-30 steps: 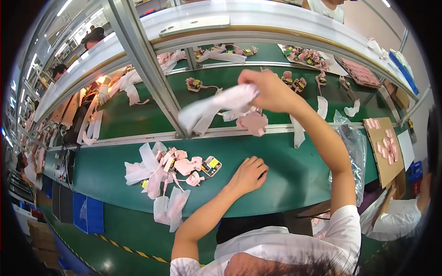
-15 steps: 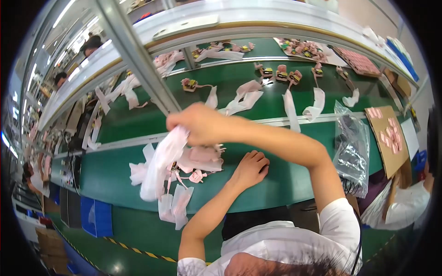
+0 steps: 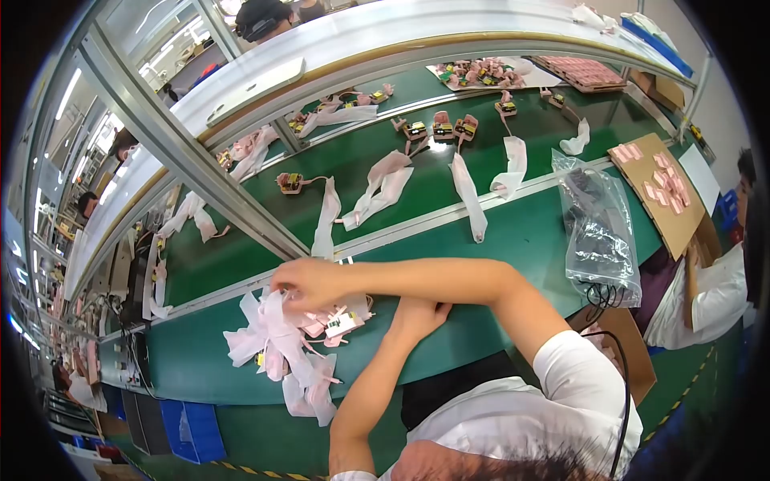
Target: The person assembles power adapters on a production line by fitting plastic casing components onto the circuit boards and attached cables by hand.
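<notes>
My right hand [image 3: 309, 284] reaches across to the left with fingers curled onto a strip of white film [image 3: 277, 321]. The strip lies on a heap of pink parts [image 3: 317, 325] and more translucent white wrapping at the front of the green bench. A white block [image 3: 343, 324] shows in the heap, just right of that hand. My left hand [image 3: 419, 318] rests on the bench right of the heap. My right forearm covers most of its fingers; the thumb shows apart and I see nothing held.
Pink-cased circuit boards [image 3: 465, 128] with white-wrapped leads lie along the green belt [image 3: 265, 216]. A clear plastic bag [image 3: 597, 228] and a cardboard sheet [image 3: 662, 188] with pink pieces lie right. A metal post [image 3: 192, 160] slants at left. Another person [image 3: 706, 280] sits right.
My right hand has come down with the white wrapping onto the heap. My right forearm now covers part of my left hand. The view has shifted.
</notes>
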A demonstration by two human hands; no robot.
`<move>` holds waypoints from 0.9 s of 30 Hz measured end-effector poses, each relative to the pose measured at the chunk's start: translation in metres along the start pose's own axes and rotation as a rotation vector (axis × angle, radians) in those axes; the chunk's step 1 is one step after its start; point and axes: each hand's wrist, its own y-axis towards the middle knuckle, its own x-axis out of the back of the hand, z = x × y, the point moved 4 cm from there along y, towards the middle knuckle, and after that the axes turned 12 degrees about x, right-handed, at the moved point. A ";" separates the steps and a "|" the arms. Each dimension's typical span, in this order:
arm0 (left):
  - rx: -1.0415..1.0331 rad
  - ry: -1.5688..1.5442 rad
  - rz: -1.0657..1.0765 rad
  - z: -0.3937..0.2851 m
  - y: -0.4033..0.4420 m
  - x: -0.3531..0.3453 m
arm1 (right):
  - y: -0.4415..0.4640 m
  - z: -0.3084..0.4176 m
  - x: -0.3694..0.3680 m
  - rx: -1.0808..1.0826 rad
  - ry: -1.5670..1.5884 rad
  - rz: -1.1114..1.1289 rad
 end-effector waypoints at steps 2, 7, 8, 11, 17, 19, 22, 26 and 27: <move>-0.080 -0.002 -0.077 -0.010 0.006 0.008 | -0.011 -0.012 0.026 -0.152 0.074 -0.010; -0.096 0.065 -0.090 -0.014 0.003 0.007 | -0.062 -0.050 0.127 -0.383 -0.684 -0.325; -0.099 0.062 -0.082 -0.015 0.004 0.009 | -0.077 -0.063 0.148 -0.400 -0.781 -0.410; -0.090 0.057 -0.065 -0.017 0.004 0.010 | -0.127 -0.104 0.173 -0.492 -1.060 -0.269; -0.102 0.050 -0.084 -0.015 0.004 0.010 | -0.146 -0.136 0.177 -0.688 -0.838 0.021; -0.105 0.045 -0.092 -0.014 0.005 0.013 | -0.138 -0.129 0.183 -0.794 -0.903 0.089; -0.060 0.017 -0.177 -0.012 0.004 0.021 | -0.134 -0.121 0.188 -0.903 -0.950 0.187; -0.042 0.004 -0.194 -0.010 0.005 0.021 | -0.130 -0.136 0.182 -0.791 -1.019 0.063; -0.035 0.006 -0.180 -0.010 0.006 0.020 | -0.127 -0.140 0.180 -0.733 -1.042 0.110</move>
